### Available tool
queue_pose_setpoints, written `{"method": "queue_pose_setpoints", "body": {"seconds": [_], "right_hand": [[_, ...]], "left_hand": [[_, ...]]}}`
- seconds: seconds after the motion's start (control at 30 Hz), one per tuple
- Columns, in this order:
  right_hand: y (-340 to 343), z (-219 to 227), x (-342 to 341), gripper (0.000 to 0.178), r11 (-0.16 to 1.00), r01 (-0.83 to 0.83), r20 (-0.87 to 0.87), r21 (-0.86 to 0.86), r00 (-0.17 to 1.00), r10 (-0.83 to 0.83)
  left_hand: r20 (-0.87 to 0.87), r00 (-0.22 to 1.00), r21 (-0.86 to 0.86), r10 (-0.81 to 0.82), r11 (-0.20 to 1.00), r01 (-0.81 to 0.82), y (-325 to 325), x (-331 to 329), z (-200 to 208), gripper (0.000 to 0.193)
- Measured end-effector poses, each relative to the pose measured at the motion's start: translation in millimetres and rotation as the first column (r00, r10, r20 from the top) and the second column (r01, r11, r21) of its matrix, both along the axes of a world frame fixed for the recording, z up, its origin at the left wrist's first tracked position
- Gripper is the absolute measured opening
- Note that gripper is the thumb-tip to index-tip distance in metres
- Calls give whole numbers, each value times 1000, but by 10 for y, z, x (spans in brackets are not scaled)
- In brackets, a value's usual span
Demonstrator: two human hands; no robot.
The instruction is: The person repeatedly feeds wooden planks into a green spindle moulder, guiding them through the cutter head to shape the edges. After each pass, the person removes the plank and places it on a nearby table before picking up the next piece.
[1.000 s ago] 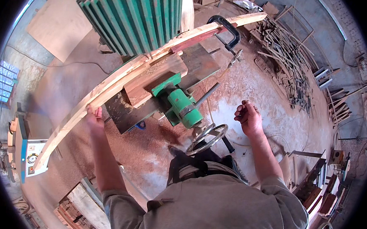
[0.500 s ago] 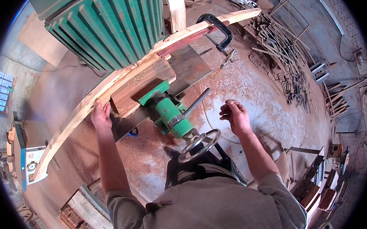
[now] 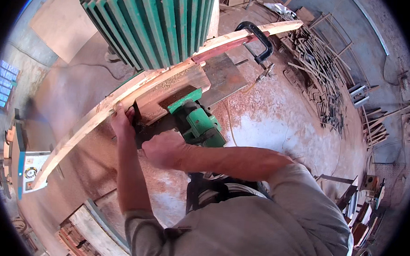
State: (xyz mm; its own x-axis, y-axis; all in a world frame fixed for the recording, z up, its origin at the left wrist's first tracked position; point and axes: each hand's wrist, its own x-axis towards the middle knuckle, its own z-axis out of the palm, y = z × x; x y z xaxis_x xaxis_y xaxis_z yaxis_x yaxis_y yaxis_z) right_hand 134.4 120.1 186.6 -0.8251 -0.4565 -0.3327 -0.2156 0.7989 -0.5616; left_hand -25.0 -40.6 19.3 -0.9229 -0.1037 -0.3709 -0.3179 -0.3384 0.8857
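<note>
Well, R forearm (image 3: 240,161) over green vise (image 3: 200,121), C-clamp (image 3: 267,45) on plank (image 3: 77,137), prob. scrapwood (image 3: 325,81) beyond

The window (image 3: 4,85) glows bluish; long edges bow toward black corners.

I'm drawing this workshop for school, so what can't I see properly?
Head view: right hand, blurred and turned away; can't tell if it holds anything.
Head view: green ribbed casing, top cut off by the upper edge.
Head view: green machine part, near end hidden behind the right forearm.
</note>
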Motion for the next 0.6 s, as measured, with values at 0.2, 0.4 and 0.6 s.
{"method": "queue_pose_setpoints", "body": {"seconds": [0.2,0.4,0.6], "right_hand": [[-63,-446,46,38,959,180,-97,-219,974,-205],[2106,1155,23,40,837,511,-560,-198,641,-524],[3427,4016,-116,48,586,173,-601,-792,-43,-798]], "left_hand": [[-380,924,162,-44,980,113,65,162,-43,25],[-17,997,-89,79,993,-80,26,-60,-211,41],[-245,970,-483,9,866,-130,54,26,-98,53]]}}
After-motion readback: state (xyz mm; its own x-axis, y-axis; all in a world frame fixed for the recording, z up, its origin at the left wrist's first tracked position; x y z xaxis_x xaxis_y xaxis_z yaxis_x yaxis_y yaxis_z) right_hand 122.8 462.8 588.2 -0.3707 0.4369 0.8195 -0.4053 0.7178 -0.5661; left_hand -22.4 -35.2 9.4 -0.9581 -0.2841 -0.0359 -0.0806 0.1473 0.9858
